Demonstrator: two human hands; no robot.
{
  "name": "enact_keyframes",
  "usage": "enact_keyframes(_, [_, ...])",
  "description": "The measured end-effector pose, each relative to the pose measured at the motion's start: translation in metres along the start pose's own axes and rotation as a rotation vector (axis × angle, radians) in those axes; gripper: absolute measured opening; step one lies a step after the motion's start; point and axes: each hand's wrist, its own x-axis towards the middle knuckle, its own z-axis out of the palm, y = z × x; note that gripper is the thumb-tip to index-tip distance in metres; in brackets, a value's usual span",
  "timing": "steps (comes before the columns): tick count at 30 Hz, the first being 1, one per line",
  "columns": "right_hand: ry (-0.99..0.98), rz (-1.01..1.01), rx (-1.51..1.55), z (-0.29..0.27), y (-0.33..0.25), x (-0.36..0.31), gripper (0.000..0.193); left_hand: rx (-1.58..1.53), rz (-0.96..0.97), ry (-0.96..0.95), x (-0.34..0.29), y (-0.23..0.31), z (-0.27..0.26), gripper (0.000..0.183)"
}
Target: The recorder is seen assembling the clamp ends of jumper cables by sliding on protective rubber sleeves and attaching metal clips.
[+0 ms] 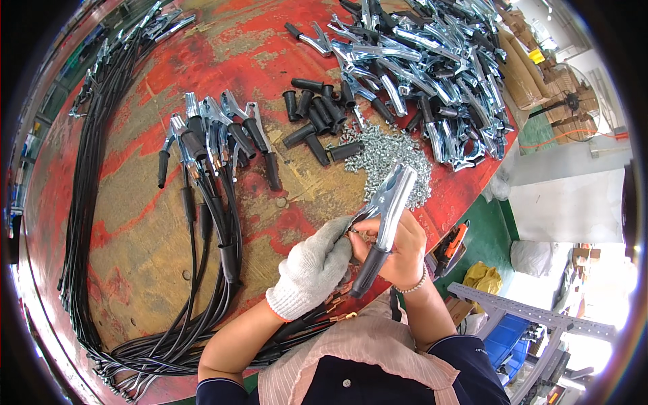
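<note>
Left hand point(310, 266) and right hand point(407, 253) fingers closed on metal clamp point(397, 206). If grip slips, I could scatter fasteners point(391, 154).

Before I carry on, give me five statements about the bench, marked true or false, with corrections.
1. The left hand wears a whitish knitted glove. True.
2. Both hands are gloved. False: the right hand is bare.
3. Black tubular sleeves lie beside the heap of small silvery metal pieces. True.
4. The large heap of shiny metal clamps fills the picture's lower left. False: the large clamp heap is at the upper right.
5. Long thin black cables run down the table's left side. True.
</note>
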Motion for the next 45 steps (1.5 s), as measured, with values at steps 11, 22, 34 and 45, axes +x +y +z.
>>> enact_keyframes(11, [-0.037, 0.073, 0.053, 0.0, 0.001, -0.002, 0.021, 0.052, -0.025, 0.003, 0.0, 0.0, -0.001, 0.034])
enact_keyframes(22, [0.018, -0.018, -0.012, 0.002, -0.001, 0.0, 0.025, 0.038, -0.053, 0.01, 0.0, 0.006, -0.002, 0.033])
enact_keyframes(34, [0.071, -0.08, -0.034, 0.006, 0.002, 0.0, 0.026, 0.006, 0.018, 0.022, 0.001, -0.002, 0.0, 0.033])
enact_keyframes(45, [0.09, -0.096, 0.027, 0.01, 0.009, -0.005, 0.027, -0.011, 0.008, -0.001, -0.001, -0.001, -0.001, 0.034])
